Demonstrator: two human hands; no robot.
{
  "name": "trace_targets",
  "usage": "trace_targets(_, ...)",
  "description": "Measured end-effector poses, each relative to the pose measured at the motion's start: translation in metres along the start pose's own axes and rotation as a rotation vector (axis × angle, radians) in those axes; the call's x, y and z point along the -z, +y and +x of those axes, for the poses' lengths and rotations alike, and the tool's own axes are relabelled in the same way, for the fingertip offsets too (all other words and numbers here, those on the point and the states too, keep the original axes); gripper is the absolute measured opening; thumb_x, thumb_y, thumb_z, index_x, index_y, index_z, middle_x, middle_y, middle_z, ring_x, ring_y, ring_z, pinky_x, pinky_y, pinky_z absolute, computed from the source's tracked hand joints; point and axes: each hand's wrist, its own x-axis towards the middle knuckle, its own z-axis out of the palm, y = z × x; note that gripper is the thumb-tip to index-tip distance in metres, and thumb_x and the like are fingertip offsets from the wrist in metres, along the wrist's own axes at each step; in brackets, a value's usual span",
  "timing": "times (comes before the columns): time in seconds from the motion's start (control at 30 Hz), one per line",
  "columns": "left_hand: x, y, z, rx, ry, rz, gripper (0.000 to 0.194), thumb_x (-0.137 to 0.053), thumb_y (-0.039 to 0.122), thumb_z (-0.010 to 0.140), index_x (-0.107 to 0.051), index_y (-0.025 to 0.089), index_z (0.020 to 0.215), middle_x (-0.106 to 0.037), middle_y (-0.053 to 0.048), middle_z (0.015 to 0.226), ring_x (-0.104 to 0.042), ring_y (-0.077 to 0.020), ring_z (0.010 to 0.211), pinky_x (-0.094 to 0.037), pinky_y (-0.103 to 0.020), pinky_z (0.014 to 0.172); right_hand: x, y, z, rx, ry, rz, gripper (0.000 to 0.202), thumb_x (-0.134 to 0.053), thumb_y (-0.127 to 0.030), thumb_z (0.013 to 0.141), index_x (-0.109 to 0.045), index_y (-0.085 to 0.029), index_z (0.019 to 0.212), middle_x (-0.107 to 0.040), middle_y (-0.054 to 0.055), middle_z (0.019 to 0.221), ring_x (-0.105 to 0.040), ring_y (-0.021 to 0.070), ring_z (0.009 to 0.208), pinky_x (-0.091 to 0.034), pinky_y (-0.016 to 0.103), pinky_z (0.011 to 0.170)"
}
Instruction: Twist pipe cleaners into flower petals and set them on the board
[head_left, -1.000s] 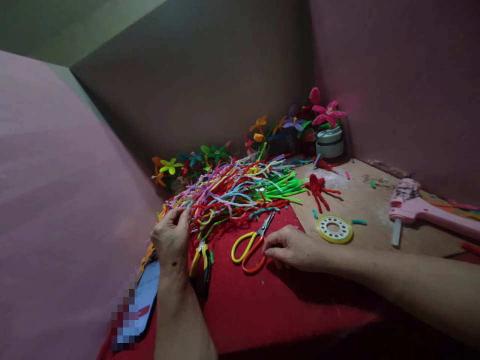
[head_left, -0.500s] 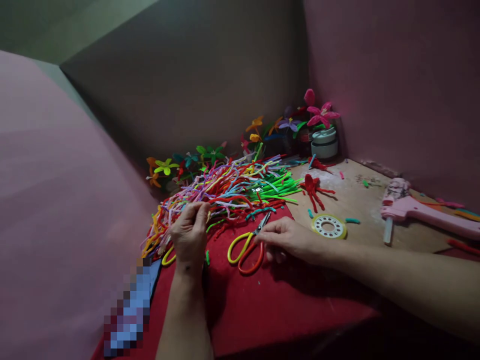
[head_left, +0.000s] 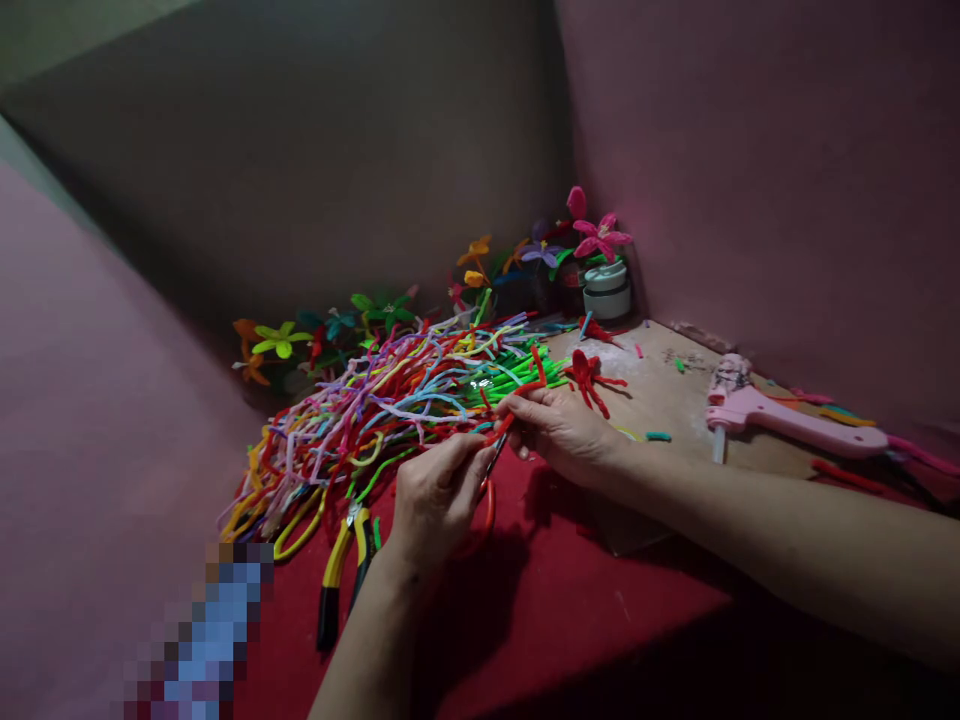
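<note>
A bent red pipe cleaner [head_left: 531, 386] runs between my two hands above the red cloth. My left hand [head_left: 439, 490] pinches its lower end, fingers closed. Farther along, the closed fingers of my right hand [head_left: 559, 430] grip the same piece. Scissors [head_left: 490, 508] lie under my hands, mostly hidden, with a red handle loop showing. Left of my left wrist are pliers [head_left: 337, 575] with yellow and black handles. Just beyond my hands spreads a heap of many-coloured pipe cleaners [head_left: 375, 400], its green ones [head_left: 517, 370] toward the right.
A red pipe-cleaner piece with several legs [head_left: 590, 378] rests on the brown board [head_left: 667, 400]. A pink glue gun [head_left: 795, 415] lies at the right. Pipe-cleaner flowers [head_left: 604, 238] stand along the back, near a pale lidded jar [head_left: 606, 290]. Pink walls [head_left: 765, 180] rise around.
My hands have come together, and the red pipe cleaner now spans them. My right hand has left the scissors' handles. The view has swung right, and the pliers have come into sight.
</note>
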Motion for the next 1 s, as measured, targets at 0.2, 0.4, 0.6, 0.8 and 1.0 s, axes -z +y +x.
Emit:
trace_targets(0.2,0.000,-0.003,0.000,0.009,0.038,0.094,0.013,-0.051,0.026,0.080,-0.059,0.018,0.074,-0.060,0.002,0.059,-0.051,-0.0070,0.051,-0.039,-0.017,0.053,0.000,-0.006,0.001,0.006,0.101,0.012,0.015,-0.062,-0.026,0.071,-0.056,-0.012,0.072,-0.057,0.000,0.053,-0.051,0.0077,0.043,-0.036,0.019,0.039)
trace_targets(0.4,-0.003,-0.009,-0.002,-0.095,0.031,0.340,0.020,-0.047,0.022,0.081,-0.055,0.018,0.063,-0.056,0.001,0.056,-0.051,-0.0089,0.053,-0.036,-0.020,0.056,0.000,-0.009,0.000,-0.018,0.073,0.081,0.012,-0.052,-0.023,0.080,-0.055,-0.013,0.073,-0.059,0.002,0.058,-0.054,0.0096,0.051,-0.041,0.022,0.048)
trace_targets(0.6,-0.004,0.002,-0.003,-0.211,-0.051,0.587,0.027,-0.044,0.021,0.082,-0.051,0.019,0.056,-0.051,0.001,0.050,-0.046,-0.0098,0.048,-0.027,-0.024,0.050,-0.003,-0.014,-0.001,-0.116,0.102,0.289,0.024,-0.035,-0.019,0.090,-0.048,-0.016,0.070,-0.050,-0.002,0.051,-0.050,0.0088,0.050,-0.044,0.024,0.057)
trace_targets(0.8,-0.003,0.000,-0.005,-0.215,-0.089,0.606,0.026,-0.042,0.021,0.082,-0.051,0.019,0.058,-0.051,0.002,0.048,-0.043,-0.0096,0.044,-0.023,-0.025,0.047,0.018,-0.044,0.015,-0.073,0.237,0.404,0.026,-0.031,-0.018,0.091,-0.039,-0.018,0.066,-0.025,-0.008,0.041,-0.024,0.0048,0.034,-0.024,0.016,0.035)
trace_targets(1.0,0.001,-0.014,-0.005,-0.075,-0.124,0.540,0.024,-0.044,0.025,0.083,-0.052,0.019,0.062,-0.053,0.003,0.050,-0.048,-0.0078,0.045,-0.024,-0.022,0.046,0.026,-0.064,0.018,0.004,0.285,0.392,0.023,-0.032,-0.017,0.089,-0.041,-0.017,0.068,-0.018,-0.009,0.041,-0.012,0.0046,0.034,-0.012,0.017,0.032)
